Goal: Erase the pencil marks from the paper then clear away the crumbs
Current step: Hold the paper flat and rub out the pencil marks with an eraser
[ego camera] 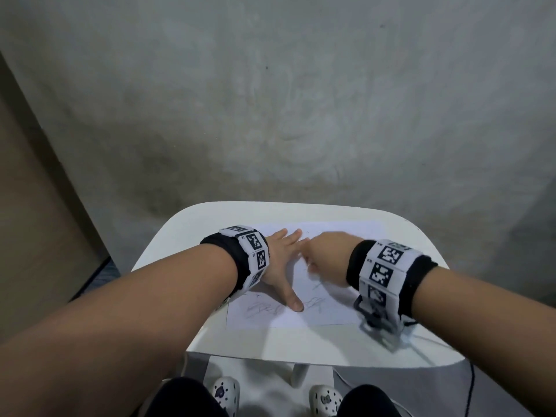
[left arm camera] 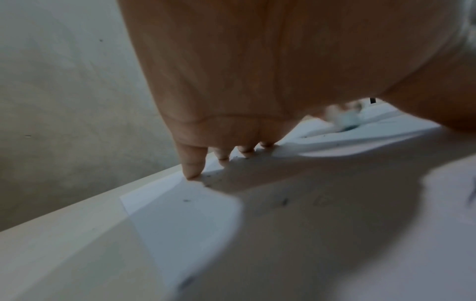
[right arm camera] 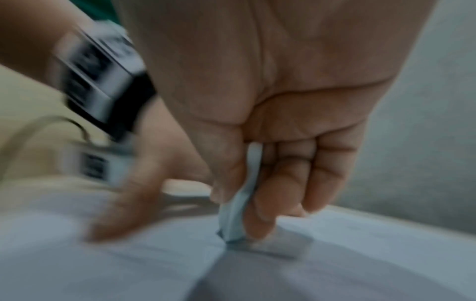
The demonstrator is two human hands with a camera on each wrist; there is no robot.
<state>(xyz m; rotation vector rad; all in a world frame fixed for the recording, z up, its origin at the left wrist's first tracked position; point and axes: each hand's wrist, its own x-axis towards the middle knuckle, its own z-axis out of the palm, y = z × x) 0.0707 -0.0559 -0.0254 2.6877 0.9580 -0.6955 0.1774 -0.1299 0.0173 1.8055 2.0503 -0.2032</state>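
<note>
A white sheet of paper [ego camera: 328,308] lies on a small white table [ego camera: 270,344], with grey pencil scribbles [ego camera: 261,310] near its front edge. My left hand [ego camera: 284,266] lies flat on the paper, fingers spread and thumb [ego camera: 296,303] pointing at the scribbles. My right hand [ego camera: 326,257] is blurred just right of it, thumb and fingers pinching a pale blue-white eraser [right arm camera: 238,211] whose tip touches the paper [right arm camera: 360,254]. Dark eraser crumbs [left arm camera: 213,181] lie on the paper [left arm camera: 180,224] by the left fingertips [left arm camera: 192,171]. The eraser [left arm camera: 345,119] shows blurred beyond the palm.
The table stands against a grey concrete wall [ego camera: 301,100]. A brown panel [ego camera: 36,221] rises at the left. A black cable [ego camera: 469,386] hangs off the table's right front. My knees and patterned white shoes [ego camera: 225,392] are below the table's front edge.
</note>
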